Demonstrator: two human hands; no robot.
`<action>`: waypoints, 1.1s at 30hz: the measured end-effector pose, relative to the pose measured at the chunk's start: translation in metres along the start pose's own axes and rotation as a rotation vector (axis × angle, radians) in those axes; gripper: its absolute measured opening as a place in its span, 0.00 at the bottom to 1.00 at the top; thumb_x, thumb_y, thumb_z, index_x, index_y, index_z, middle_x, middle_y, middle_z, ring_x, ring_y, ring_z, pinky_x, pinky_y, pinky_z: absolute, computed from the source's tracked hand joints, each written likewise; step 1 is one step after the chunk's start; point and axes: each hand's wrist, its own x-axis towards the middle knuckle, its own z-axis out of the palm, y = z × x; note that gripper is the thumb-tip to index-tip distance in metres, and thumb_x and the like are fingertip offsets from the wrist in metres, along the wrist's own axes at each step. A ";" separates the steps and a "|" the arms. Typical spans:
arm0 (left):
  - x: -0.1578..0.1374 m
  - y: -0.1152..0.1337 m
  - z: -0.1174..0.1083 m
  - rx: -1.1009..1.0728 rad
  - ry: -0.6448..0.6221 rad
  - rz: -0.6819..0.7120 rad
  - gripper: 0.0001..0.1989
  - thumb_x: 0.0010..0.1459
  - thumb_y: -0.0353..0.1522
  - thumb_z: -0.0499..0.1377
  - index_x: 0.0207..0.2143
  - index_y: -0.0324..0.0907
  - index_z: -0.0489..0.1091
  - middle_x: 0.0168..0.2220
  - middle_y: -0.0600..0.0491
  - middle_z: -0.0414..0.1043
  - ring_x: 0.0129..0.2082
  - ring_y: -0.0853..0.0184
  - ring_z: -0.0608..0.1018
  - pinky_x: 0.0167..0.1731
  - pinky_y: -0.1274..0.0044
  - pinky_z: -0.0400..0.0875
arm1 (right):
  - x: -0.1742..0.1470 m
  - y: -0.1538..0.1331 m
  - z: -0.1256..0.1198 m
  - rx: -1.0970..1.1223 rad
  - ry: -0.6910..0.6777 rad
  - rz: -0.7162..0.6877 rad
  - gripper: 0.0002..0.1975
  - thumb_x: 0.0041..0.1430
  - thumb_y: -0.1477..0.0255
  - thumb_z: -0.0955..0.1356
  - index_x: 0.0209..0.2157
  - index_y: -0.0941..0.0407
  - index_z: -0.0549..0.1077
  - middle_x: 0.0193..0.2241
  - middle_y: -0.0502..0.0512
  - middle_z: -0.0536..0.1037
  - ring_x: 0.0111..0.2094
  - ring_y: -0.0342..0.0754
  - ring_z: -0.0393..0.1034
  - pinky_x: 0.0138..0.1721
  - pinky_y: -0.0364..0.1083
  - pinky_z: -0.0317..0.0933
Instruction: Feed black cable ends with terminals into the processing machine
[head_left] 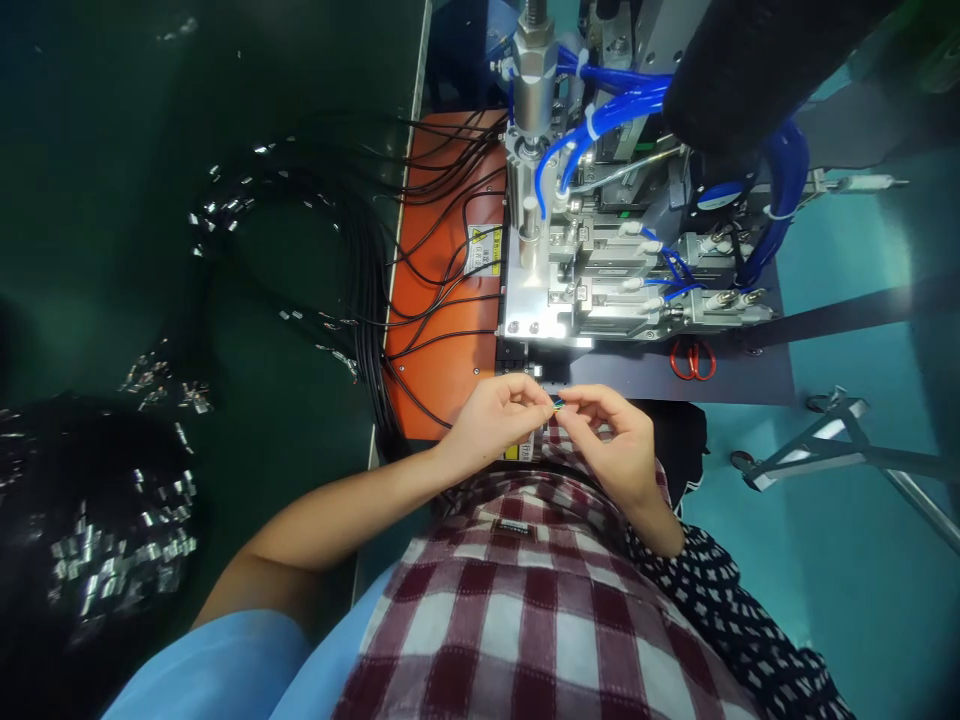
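Observation:
In front of my checked apron, thin coloured wires [557, 406] show between my fingertips, yellow-green and blue. My left hand [504, 412] pinches them from the left, thumb and forefinger together. From the other side my right hand [611, 435] pinches the same wires, its remaining fingers curled. Both hands are at the near edge of a metal machine [540, 310] with pneumatic cylinders. Whatever lies right under the fingertips is too small to make out.
Black cables [367, 290] run over the orange plate [427, 385] to the machine. A heap of cables with shiny ends [112, 560] lies at left. Red-handled scissors [693, 361] rest right of the machine. Blue air hoses [622, 100] hang above. A metal stand [817, 440] is on the right.

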 end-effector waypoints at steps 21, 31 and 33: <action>0.001 -0.003 -0.004 0.072 -0.011 0.010 0.11 0.51 0.36 0.65 0.28 0.37 0.68 0.16 0.62 0.58 0.15 0.79 0.57 0.16 0.83 0.48 | 0.003 -0.004 -0.002 -0.060 -0.067 -0.029 0.05 0.60 0.71 0.69 0.29 0.54 0.73 0.26 0.50 0.74 0.25 0.43 0.64 0.29 0.44 0.61; -0.004 -0.008 0.002 0.081 0.022 0.206 0.09 0.55 0.34 0.64 0.29 0.38 0.69 0.25 0.57 0.67 0.20 0.77 0.65 0.19 0.83 0.56 | 0.004 0.008 0.009 0.539 -0.166 0.354 0.11 0.57 0.68 0.69 0.24 0.56 0.68 0.16 0.43 0.62 0.17 0.38 0.52 0.21 0.41 0.50; -0.004 -0.008 0.002 0.114 0.019 0.215 0.09 0.53 0.35 0.65 0.29 0.38 0.70 0.25 0.56 0.68 0.22 0.76 0.68 0.21 0.83 0.60 | 0.002 0.008 0.010 0.540 -0.154 0.340 0.10 0.56 0.67 0.70 0.24 0.56 0.69 0.17 0.43 0.63 0.17 0.38 0.53 0.21 0.41 0.51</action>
